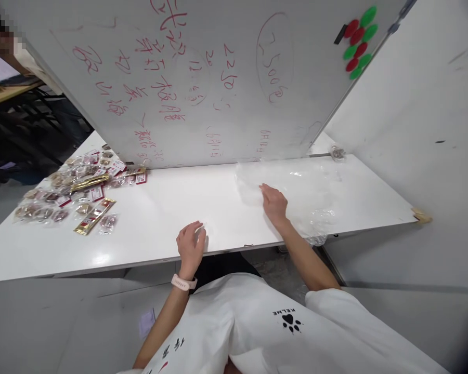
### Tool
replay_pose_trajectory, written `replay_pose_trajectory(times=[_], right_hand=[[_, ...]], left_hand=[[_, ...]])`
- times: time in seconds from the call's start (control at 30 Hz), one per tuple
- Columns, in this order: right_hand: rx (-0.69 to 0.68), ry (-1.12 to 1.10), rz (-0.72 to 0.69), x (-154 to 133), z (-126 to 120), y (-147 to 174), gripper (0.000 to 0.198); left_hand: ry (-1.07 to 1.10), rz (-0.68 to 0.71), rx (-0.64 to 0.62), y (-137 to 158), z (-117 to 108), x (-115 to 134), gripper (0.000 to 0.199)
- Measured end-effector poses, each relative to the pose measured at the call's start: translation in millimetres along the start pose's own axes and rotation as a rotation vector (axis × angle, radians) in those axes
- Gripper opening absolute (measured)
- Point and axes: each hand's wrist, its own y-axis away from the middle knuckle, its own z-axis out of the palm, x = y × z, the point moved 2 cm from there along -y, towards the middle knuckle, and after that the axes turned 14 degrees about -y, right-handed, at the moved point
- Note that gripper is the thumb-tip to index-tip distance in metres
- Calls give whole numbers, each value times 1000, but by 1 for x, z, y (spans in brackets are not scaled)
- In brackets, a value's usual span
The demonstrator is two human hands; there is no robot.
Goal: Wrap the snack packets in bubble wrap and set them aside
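My left hand [190,243] hovers by the table's front edge, a pale pink band on its wrist. Its fingers curl loosely, with a gap between thumb and index finger; a faint clear glint shows at the fingertips, too small to name. Further right, my right hand [275,204] is over a large clear plastic bag [304,189], its fingers together and the tips pinching near the bag's left side. The bag lies flat and crumpled on the white table [159,208], and part of it droops over the front edge.
Small wrapped snacks [42,212], gold packets [95,215] and red-and-white cards [96,194] crowd the table's left end. A whiteboard [234,119] with red writing stands behind, bearing red and green magnets [356,36]. One wrapped piece [337,152] lies at the back right, beside the wall.
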Motion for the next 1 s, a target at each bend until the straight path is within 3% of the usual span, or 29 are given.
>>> replay_pose_trajectory(times=[0.07,0.13,0.2,0.3,0.4,0.47,0.57,0.67,0.77,0.83,0.9,1.0], right_hand=[[2,-108,-205,-34,6,15,49],[-142,-193,-434,-66,18,35,45],[-309,-247,-591,-87,34,58,42],[-414,-293,-648,-95,52,87,40],[-405,-342,-598,-88,60,103,35],[-412,-377,-557,-86,59,109,33],[-506,-406,-557,-95,47,115,28],[-603,-415,-586,-112,36,111,45],[-540,-351,-548,-121,40,92,48],[-499,-253,-493,-120,54,76,51],[-525,-155,-432,-114,74,65,57],[-572,-77,-400,-104,95,59,62]], left_hand=[[368,-155,-128,-4,-10,7,48],[703,-304,-245,-10,-22,14,65],[879,-405,-295,-14,-35,16,71],[918,-489,-233,-16,-50,7,64],[873,-572,-195,-10,-54,-8,60],[781,-574,-208,-7,-52,-15,63],[535,-460,-175,-12,-48,-21,71],[145,-280,-120,-31,-49,-26,65],[-253,-96,-83,-58,-55,-32,60],[-449,-34,19,-77,-64,-41,59],[-612,-69,161,-96,-80,-58,60],[-762,-245,318,-118,-116,-97,71]])
